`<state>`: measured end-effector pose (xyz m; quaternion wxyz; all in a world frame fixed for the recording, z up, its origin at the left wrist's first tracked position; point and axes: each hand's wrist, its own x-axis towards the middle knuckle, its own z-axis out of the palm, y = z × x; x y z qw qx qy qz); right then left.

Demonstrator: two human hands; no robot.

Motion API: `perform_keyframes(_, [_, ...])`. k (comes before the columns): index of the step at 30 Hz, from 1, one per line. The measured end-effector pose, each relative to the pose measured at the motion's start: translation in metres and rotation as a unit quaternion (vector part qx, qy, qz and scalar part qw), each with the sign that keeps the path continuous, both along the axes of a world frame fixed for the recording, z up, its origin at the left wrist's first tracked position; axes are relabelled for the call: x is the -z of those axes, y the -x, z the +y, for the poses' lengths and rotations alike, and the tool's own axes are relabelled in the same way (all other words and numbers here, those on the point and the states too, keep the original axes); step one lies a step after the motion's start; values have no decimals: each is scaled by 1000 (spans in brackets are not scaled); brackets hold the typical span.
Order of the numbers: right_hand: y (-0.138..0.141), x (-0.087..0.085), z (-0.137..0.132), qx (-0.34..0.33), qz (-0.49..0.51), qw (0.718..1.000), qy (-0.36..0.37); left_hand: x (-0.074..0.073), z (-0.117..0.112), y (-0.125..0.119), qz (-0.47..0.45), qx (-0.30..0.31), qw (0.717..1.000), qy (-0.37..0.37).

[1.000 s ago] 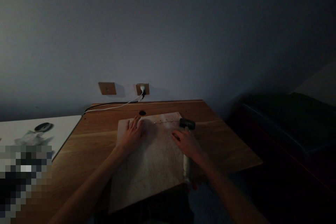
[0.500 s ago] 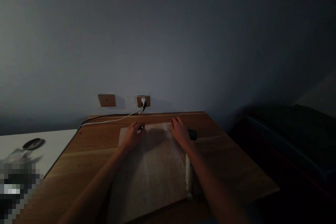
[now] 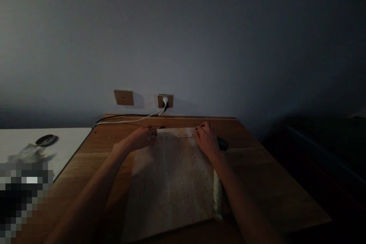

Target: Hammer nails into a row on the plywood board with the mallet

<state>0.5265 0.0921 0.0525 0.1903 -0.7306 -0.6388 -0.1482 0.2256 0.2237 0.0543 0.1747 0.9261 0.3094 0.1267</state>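
My left fingers (image 3: pixel 147 131) and right fingers (image 3: pixel 208 126) curl, grip unclear; the board (image 3: pixel 171 183) lies beneath, perhaps to anchor nails (image 3: pixel 178 136) between.

Camera rides on your head, looking forward and down over wooden desk (image 3: pixel 268 187) toward wall (image 3: pixel 183 38). Wall fills upper half of frame, desk lower part. Your forearms (image 3: pixel 91 187) rise from bottom edge; left hand (image 3: pixel 141 138) and right hand (image 3: pixel 207 139) sit mid-distance, just below frame centre. Board (image 3: pixel 171 187) stretches toward you, nearest part at bottom. Left edge crops white table (image 3: pixel 71 139).
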Motion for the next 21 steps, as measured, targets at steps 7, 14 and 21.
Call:
perform_keyframes(7, [2, 3, 1, -50, 1, 998, 42, -10, -5, -1, 28, 11, 1000, 3])
perform_keyframes(14, [-3, 10, 4, -45, -14, 999, 24, -7, -7, -10, 35, 1, 999, 11])
perform_keyframes(21, [-1, 7, 4, -48, -33, 998, 18, -8, -11, -12, 57, -24, 998, -17])
